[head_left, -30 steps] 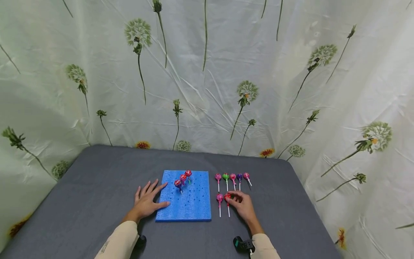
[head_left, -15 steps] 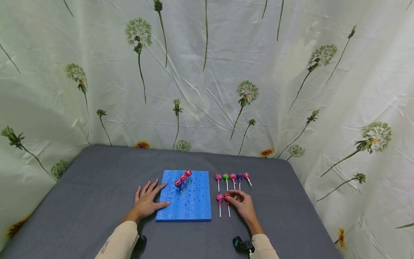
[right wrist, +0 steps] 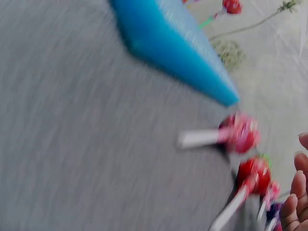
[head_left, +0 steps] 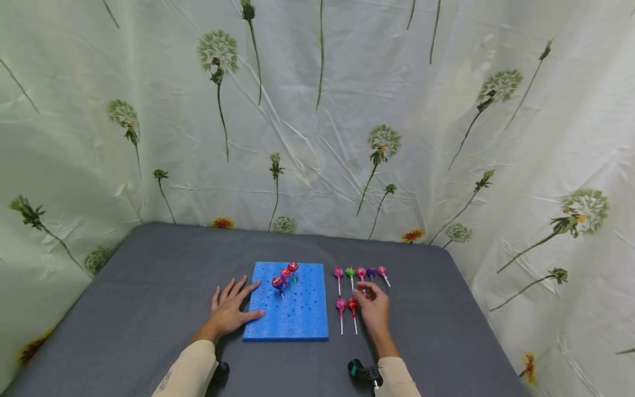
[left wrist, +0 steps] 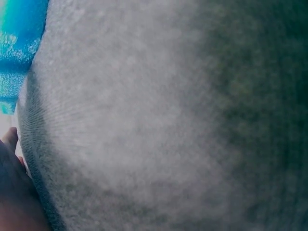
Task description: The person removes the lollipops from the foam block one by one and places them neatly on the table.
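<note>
My left hand (head_left: 229,314) lies with fingers spread, its thumb and fingertips touching the left edge of a blue foam board (head_left: 302,326). Three lollipops, a darker one (head_left: 277,282) in front, stand in the board's holes. My right hand (head_left: 375,310) hovers just right of a red lollipop (head_left: 352,305), fingers loosely bent around nothing. Beside the red one lies a pink lollipop (head_left: 340,305). In the right wrist view the fingertips (right wrist: 299,183) are at the right edge, apart from the red lollipop (right wrist: 254,176). The left wrist view shows mostly blurred cloth and the board's corner (left wrist: 19,43).
Behind the front pair lies a back row of several lollipops, including a green one (head_left: 349,272) and a purple one (head_left: 371,272). The grey cloth-covered table (head_left: 149,286) ends at a flower-printed curtain (head_left: 307,165).
My right hand has let go of the red lollipop's head and moved slightly away toward the back row. The red lollipop lies a little tilted. My left hand stays on the board.
</note>
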Tool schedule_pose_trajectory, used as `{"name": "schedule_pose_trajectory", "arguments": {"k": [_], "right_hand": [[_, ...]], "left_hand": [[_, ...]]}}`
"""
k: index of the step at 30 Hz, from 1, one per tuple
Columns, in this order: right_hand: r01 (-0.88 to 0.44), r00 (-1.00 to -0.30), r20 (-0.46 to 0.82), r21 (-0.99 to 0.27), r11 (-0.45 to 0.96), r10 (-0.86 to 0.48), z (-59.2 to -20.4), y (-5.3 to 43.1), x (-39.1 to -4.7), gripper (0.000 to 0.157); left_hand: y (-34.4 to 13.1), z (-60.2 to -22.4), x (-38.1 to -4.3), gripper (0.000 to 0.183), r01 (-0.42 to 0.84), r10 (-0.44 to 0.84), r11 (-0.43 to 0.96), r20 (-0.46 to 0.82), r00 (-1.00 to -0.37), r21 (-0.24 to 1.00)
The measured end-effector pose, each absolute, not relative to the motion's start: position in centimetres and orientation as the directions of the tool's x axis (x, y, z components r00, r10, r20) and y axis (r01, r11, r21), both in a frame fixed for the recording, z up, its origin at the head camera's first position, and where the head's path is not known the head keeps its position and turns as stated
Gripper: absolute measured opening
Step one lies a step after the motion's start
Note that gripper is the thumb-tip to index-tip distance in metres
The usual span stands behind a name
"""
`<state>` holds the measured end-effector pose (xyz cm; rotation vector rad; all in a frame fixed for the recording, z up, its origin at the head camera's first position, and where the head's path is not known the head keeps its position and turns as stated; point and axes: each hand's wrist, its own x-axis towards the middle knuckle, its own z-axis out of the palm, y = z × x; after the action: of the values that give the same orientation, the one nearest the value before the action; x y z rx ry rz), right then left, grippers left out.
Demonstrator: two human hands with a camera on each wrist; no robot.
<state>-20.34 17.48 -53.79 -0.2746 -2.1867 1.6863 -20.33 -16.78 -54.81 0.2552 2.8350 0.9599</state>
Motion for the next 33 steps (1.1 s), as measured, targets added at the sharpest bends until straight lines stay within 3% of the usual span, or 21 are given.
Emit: {"name": "schedule_pose_trajectory", "arguments": {"k": [15,24,33], "right_hand": [[-0.164,-0.953,0.194,-0.976,0.144,0.234,-49.8,12.1,-22.5,0.020],[-0.211,-0.975,0.220,-0.963,0.170,0.040,-48.2,9.7,-23.3,0.022],[-0.187,-0.977,0.167,-0.969,0.161,-0.131,-48.0,8.0,-23.9,0.029]], "left_hand": [[-16.7,-54.4,-20.2,0.085,0.101,0.203,0.791,-0.104,-0.974,0.604],[-16.6,-54.6,-20.4,0.083,0.116,0.206,0.789,-0.082,-0.975,0.603],[-16.6,-54.5,-20.1,0.083,0.102,0.193,0.792,-0.088,-0.977,0.602]]}}
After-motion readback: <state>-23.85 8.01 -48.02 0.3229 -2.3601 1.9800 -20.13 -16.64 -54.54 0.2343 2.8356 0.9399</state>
